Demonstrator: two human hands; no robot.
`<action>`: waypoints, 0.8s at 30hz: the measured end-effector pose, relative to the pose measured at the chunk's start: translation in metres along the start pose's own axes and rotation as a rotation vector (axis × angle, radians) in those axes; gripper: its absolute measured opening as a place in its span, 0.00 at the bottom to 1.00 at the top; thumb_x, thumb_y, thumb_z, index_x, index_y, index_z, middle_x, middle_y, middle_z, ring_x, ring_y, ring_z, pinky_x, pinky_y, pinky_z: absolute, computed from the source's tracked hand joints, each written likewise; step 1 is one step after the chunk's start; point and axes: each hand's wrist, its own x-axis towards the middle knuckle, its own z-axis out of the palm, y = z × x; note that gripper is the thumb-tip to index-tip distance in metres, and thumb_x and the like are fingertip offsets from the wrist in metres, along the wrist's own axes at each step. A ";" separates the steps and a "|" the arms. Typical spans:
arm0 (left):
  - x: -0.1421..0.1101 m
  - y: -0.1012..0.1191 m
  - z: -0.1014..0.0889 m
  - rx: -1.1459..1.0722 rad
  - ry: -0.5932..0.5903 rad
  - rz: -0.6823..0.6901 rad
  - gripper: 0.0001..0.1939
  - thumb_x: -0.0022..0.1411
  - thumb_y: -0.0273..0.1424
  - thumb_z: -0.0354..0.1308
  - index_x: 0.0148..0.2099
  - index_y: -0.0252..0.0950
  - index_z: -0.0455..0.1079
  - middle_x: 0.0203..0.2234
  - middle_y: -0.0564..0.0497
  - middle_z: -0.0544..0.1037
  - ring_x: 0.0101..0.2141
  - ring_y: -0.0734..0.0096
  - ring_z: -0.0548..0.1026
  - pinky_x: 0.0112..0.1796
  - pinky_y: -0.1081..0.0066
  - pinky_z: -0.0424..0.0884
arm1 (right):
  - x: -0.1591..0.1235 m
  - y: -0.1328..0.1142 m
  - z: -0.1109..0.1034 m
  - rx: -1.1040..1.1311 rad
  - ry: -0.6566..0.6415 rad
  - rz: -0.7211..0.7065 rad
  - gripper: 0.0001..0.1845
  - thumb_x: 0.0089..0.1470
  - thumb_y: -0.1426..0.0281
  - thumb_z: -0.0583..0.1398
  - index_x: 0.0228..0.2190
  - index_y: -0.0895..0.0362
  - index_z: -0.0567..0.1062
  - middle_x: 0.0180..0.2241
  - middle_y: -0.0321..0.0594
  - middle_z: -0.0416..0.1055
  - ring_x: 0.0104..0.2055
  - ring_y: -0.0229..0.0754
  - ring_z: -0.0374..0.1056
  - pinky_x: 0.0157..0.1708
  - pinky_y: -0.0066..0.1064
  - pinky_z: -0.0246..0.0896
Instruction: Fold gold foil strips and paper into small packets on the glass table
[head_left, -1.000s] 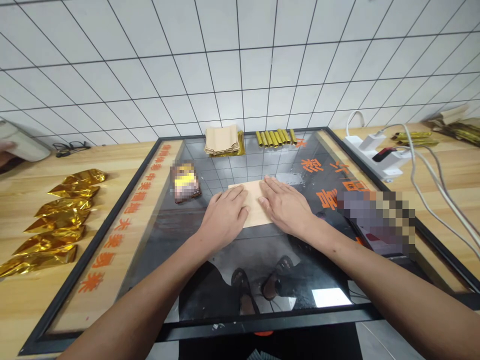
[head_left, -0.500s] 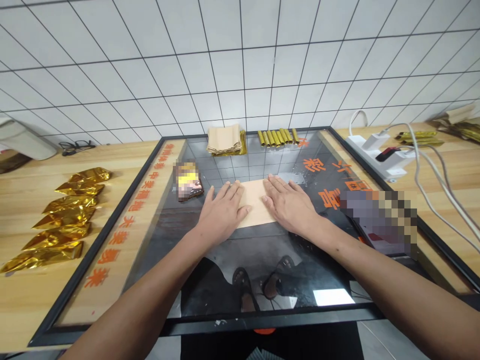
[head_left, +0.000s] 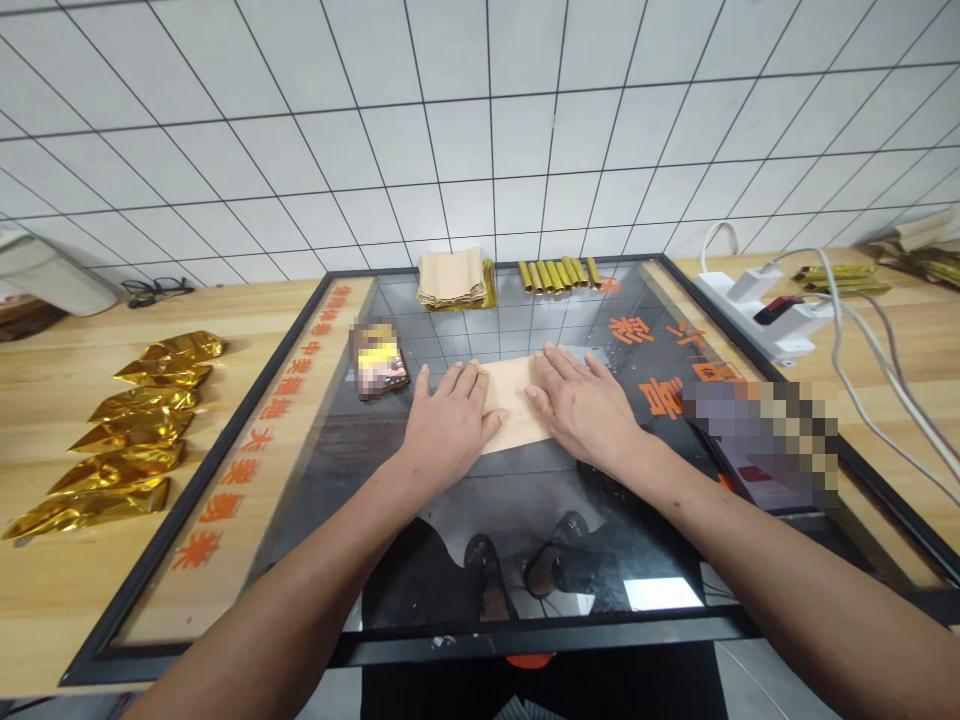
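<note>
A sheet of tan paper [head_left: 513, 402] lies flat on the black-framed glass panel [head_left: 480, 530] in front of me. My left hand [head_left: 448, 418] rests palm down on its left side, fingers stretched out. On the right side, my right hand [head_left: 581, 402] lies the same way, its fingers extended over the paper. The paper's outer edges are hidden beneath both hands. Beyond them, a stack of tan paper [head_left: 452, 275] sits on gold foil near the panel's far edge. Several small gold rolls [head_left: 556, 276] lie in a row beside that stack.
A small pack [head_left: 381, 362], partly blurred, is left of my hands; a dark flat device [head_left: 757, 450] lies right. Folded gold foil pieces [head_left: 142, 430] line the left wooden table. A white power strip [head_left: 757, 310] with cables, eyeglasses [head_left: 156, 290] and more gold foil [head_left: 840, 276] surround the panel.
The whole view has shifted very slightly. Both hands stay flat on the tan paper, with little or no movement against it.
</note>
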 end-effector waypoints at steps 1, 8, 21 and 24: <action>0.000 0.003 -0.001 0.005 0.005 -0.003 0.30 0.81 0.42 0.44 0.73 0.31 0.65 0.73 0.35 0.65 0.72 0.44 0.63 0.70 0.34 0.52 | 0.000 -0.002 -0.001 0.011 0.031 -0.020 0.34 0.76 0.60 0.45 0.71 0.68 0.64 0.75 0.58 0.57 0.77 0.57 0.55 0.74 0.56 0.48; -0.004 0.023 0.006 0.006 0.061 0.051 0.33 0.80 0.40 0.43 0.78 0.28 0.57 0.75 0.33 0.61 0.74 0.41 0.59 0.70 0.33 0.52 | -0.005 -0.025 -0.002 0.304 0.026 -0.241 0.38 0.77 0.54 0.43 0.73 0.69 0.62 0.75 0.56 0.56 0.78 0.51 0.52 0.77 0.48 0.49; -0.005 0.026 0.006 -0.010 0.002 0.052 0.33 0.82 0.41 0.39 0.77 0.28 0.59 0.75 0.38 0.60 0.74 0.50 0.61 0.72 0.43 0.56 | 0.003 0.002 0.021 0.234 -0.058 -0.153 0.41 0.77 0.52 0.39 0.73 0.69 0.61 0.76 0.57 0.52 0.80 0.53 0.46 0.78 0.51 0.40; -0.006 0.024 0.009 -0.014 0.013 0.051 0.33 0.81 0.43 0.40 0.76 0.29 0.61 0.76 0.39 0.59 0.74 0.50 0.61 0.71 0.43 0.57 | 0.005 0.012 0.020 0.156 -0.072 -0.096 0.41 0.77 0.53 0.40 0.74 0.69 0.59 0.78 0.57 0.48 0.80 0.55 0.45 0.78 0.50 0.40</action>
